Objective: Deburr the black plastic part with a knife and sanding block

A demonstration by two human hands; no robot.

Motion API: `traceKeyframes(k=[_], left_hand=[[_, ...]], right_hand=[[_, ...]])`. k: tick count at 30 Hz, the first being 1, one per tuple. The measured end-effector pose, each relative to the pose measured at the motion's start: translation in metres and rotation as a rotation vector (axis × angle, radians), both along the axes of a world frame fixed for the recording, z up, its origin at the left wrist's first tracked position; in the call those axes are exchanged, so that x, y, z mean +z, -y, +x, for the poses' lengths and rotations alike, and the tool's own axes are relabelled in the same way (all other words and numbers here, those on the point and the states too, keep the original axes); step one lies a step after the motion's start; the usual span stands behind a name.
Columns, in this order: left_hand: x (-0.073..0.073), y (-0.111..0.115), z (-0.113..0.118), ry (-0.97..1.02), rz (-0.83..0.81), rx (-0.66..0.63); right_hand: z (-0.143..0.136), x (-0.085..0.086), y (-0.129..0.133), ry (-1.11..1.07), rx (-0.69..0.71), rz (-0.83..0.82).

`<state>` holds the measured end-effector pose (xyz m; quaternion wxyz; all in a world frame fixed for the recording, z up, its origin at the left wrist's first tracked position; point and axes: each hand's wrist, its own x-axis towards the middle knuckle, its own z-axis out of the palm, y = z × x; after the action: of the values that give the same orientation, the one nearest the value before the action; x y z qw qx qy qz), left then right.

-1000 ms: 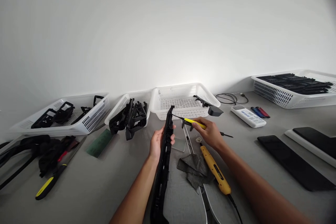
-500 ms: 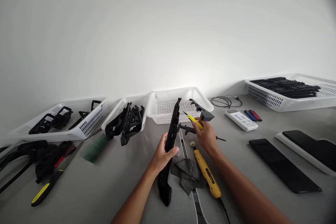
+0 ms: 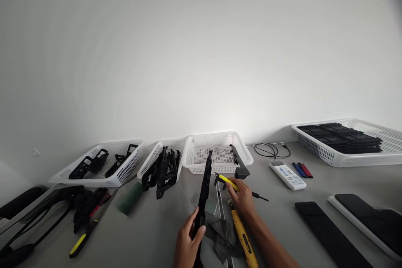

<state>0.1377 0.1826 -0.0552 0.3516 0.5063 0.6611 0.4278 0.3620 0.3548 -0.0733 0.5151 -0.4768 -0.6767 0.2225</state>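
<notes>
My left hand (image 3: 187, 238) is closed around the lower part of a long black plastic part (image 3: 205, 188), which stands nearly upright, its lower end out of frame. My right hand (image 3: 243, 197) grips a yellow pen-shaped tool (image 3: 228, 182) with a thin dark tip pointing left toward the plastic part. A small gap shows between tip and part. Beneath the right hand lies a dark caliper-like tool (image 3: 260, 197), partly covered. A yellow corded power tool (image 3: 243, 234) and a crumpled grey cloth (image 3: 223, 234) lie between my arms.
A white basket (image 3: 201, 170) ahead holds another black part (image 3: 240, 167) leaning over its rim. Further white baskets (image 3: 116, 178) with black parts stand left, another (image 3: 333, 157) right. A file with a yellow-black handle (image 3: 82, 240), a white device (image 3: 287, 176) and a black panel (image 3: 329, 234) lie around.
The view has tilted upward, so everything sits lower in the picture. My left hand has shifted lower with the plastic part. The yellow tool stays in my right hand, its tip near the part.
</notes>
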Motion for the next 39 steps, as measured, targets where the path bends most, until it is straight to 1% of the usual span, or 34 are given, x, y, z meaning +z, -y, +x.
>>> traceKeyframes(k=[3, 6, 9, 11, 13, 16, 19, 21, 24, 26, 29, 31, 32, 35, 37, 39], left_hand=[[0.001, -0.003, -0.004, 0.110, 0.026, -0.014], [0.002, -0.007, -0.010, 0.257, -0.008, -0.082], [0.006, -0.010, -0.016, 0.368, -0.013, -0.127], [0.011, -0.011, -0.021, 0.416, -0.045, -0.141], [0.015, -0.011, -0.026, 0.501, -0.098, -0.152], [0.017, -0.011, -0.034, 0.666, -0.155, -0.154], [0.017, -0.010, -0.039, 0.752, -0.170, -0.222], [0.018, -0.008, -0.041, 0.771, -0.167, -0.256], [0.018, -0.006, -0.041, 0.788, -0.148, -0.239], [0.016, -0.006, -0.040, 0.789, -0.134, -0.204], [0.013, -0.006, -0.039, 0.762, -0.125, -0.162], [0.013, -0.005, -0.037, 0.748, -0.111, -0.141], [0.013, -0.005, -0.035, 0.750, -0.100, -0.135], [0.015, -0.004, -0.030, 0.745, -0.067, -0.140], [0.015, -0.003, -0.027, 0.730, -0.049, -0.137], [0.014, -0.003, -0.026, 0.734, -0.023, -0.116]], right_hand=[[0.001, 0.003, 0.003, -0.016, 0.026, -0.037], [0.003, 0.005, 0.006, 0.002, 0.032, -0.048], [0.005, 0.007, 0.014, 0.045, 0.068, -0.079], [0.006, 0.009, 0.021, 0.056, 0.074, -0.119], [0.007, 0.010, 0.030, 0.035, 0.047, -0.152], [0.012, 0.010, 0.045, -0.031, -0.040, -0.190], [0.024, 0.004, 0.061, -0.096, -0.129, -0.250], [0.032, -0.004, 0.071, -0.115, -0.177, -0.285], [0.042, -0.015, 0.087, -0.100, -0.207, -0.337], [0.045, -0.021, 0.097, -0.072, -0.183, -0.327], [0.048, -0.028, 0.107, -0.013, -0.066, -0.250], [0.050, -0.033, 0.110, 0.031, 0.010, -0.218], [0.052, -0.036, 0.109, 0.058, 0.025, -0.217], [0.057, -0.044, 0.106, 0.201, -0.010, -0.260], [0.057, -0.043, 0.103, 0.363, -0.025, -0.285], [0.051, -0.034, 0.099, 0.490, -0.063, -0.285]])
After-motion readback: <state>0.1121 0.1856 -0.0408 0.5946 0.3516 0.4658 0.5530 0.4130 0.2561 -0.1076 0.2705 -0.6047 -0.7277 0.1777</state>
